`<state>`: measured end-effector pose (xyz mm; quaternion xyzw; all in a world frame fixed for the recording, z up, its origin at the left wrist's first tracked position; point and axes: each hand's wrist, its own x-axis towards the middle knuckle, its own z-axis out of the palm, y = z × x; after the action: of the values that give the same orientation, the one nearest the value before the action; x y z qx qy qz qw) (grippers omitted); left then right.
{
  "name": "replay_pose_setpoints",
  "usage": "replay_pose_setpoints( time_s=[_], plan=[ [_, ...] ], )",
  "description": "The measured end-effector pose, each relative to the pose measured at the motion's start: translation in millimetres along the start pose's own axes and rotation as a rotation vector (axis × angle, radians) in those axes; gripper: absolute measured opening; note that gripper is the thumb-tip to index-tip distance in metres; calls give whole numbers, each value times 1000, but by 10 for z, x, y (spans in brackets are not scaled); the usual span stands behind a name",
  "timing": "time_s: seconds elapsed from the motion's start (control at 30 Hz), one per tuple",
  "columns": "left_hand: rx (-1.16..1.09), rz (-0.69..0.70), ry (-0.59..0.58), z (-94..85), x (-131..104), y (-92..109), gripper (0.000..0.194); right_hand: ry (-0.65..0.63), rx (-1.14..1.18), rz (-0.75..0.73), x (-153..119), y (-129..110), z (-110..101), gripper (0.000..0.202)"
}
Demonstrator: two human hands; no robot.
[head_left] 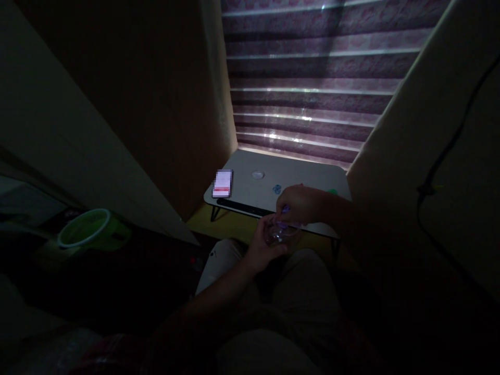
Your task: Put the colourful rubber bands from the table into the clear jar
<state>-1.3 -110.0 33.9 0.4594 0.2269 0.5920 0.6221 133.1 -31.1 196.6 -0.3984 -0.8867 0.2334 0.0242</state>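
Note:
My left hand (261, 249) is wrapped around a clear round container (278, 235), held above my lap at the near edge of the low table (300, 169). Over the container's opening is my right hand (300, 203), its fingers closed in a pinch. A small purple thing (286, 209) shows at those fingertips; its kind is too dark and small to make out. More purple shows in the container. Beyond my hands, a little cluster of blue pieces (277, 189) and a clear round lid-like thing (258, 174) lie on the tabletop. Something green (332, 191) is partly hidden behind my right hand.
A phone (222, 183) with a lit screen lies at the table's left end, near a dark slot (242, 207) along the front edge. On the left stands a green bucket (84, 229) with a pale rim. A curtain (312, 78) hangs behind, with walls close on both sides.

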Motion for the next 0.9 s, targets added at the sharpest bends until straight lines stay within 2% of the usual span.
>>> replay_pose_setpoints(
  time_s=[0.1,0.23,0.4,0.6,0.77,0.9],
  plan=[
    [-35,-29,13,32,-26,2,89,23,-97,-34,-17,-80,-37,9],
    [-72,-47,-9,83,-44,-4,89,227,-47,-104,-24,-116,57,9],
    [-75,26,-43,82,-40,-9,87,362,7,-186,-72,-64,204,9],
    [7,72,-80,12,-55,27,99,483,124,-175,-161,-31,186,20],
    [37,116,-89,-14,-68,78,102,476,233,-176,-267,-121,99,27],
    [49,114,-79,-11,-53,111,99,349,215,-170,-350,-135,16,26]
  ],
)
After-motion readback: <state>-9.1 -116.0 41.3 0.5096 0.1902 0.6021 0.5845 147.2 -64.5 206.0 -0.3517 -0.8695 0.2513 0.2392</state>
